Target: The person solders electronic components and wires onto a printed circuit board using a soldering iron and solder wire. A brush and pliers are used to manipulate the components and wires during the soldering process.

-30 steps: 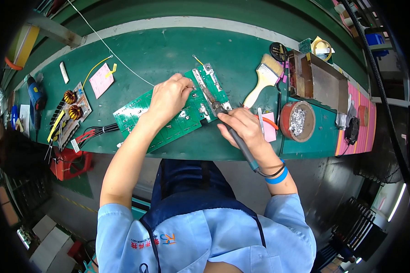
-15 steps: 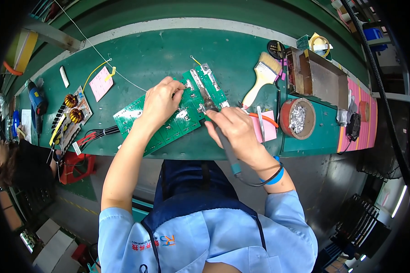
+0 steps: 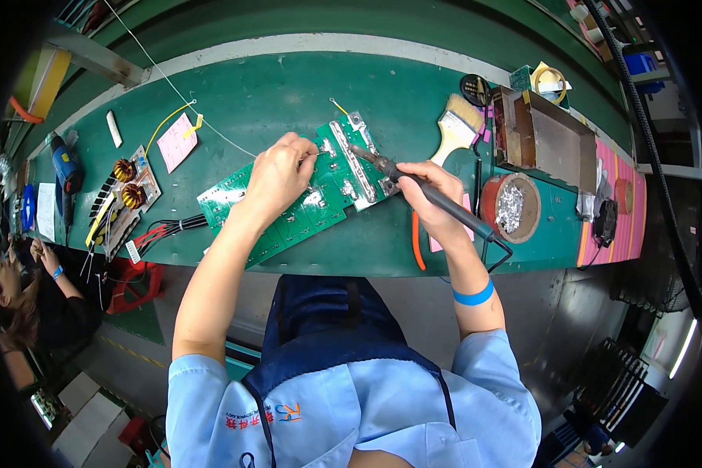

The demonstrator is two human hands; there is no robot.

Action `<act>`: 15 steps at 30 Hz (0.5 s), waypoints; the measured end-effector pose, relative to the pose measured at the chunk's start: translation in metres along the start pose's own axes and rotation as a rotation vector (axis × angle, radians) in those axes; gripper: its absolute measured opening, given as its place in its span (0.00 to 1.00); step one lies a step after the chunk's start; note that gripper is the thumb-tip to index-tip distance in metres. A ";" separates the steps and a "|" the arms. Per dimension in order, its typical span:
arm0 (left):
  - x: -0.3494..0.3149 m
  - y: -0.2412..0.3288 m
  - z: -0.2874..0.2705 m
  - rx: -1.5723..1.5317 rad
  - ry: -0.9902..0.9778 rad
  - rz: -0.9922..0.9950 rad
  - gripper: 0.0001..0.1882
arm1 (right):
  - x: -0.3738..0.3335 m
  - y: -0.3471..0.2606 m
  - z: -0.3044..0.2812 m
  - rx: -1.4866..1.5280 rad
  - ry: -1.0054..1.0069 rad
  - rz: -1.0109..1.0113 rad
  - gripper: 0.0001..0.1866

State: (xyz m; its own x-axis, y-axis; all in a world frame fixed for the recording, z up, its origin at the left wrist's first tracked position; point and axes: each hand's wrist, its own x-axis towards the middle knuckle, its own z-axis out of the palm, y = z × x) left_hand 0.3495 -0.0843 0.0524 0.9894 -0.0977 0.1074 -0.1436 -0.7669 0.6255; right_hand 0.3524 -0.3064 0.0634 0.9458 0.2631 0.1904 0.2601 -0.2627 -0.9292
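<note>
A green circuit board [image 3: 288, 234] lies at a slant on the green bench, with shiny solder strips along its right part. Over its middle is my left hand [image 3: 277, 178], fingers pinched on a thin solder wire [image 3: 225, 139] that runs in from the upper left. My right hand [image 3: 438, 204] grips a soldering iron [image 3: 464, 215] by its dark handle. The iron's tip points left onto the board, beside a long solder strip and close to my left fingertips. Whether the tip touches the solder cannot be made out.
Right of the board lie a brush [image 3: 459, 129], an orange handle [image 3: 417, 243], a round pot of silvery scraps [image 3: 511, 204] and an open metal box [image 3: 558, 144]. To the left are a board with copper coils [image 3: 131, 183], a pink slip [image 3: 177, 143] and a blue power tool [image 3: 64, 168]. Another person sits far left.
My right hand has shifted right, and the iron's handle has swung from pointing toward me to pointing right. The orange handle lies at a different angle. My left hand has barely moved.
</note>
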 end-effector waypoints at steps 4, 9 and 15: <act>-0.001 0.000 -0.001 0.039 0.008 0.008 0.03 | 0.008 0.001 0.001 -0.021 -0.059 -0.053 0.08; -0.002 0.000 0.000 0.053 0.017 0.012 0.03 | 0.010 0.006 -0.001 -0.013 -0.079 -0.037 0.08; -0.002 -0.002 0.000 0.048 0.015 0.008 0.04 | 0.009 -0.001 0.001 -0.121 -0.095 -0.108 0.09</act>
State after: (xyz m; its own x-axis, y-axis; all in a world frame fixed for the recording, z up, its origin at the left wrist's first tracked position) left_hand 0.3480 -0.0826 0.0510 0.9878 -0.0950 0.1236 -0.1500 -0.7956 0.5870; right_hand 0.3610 -0.3033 0.0656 0.8898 0.3811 0.2511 0.3865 -0.3364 -0.8587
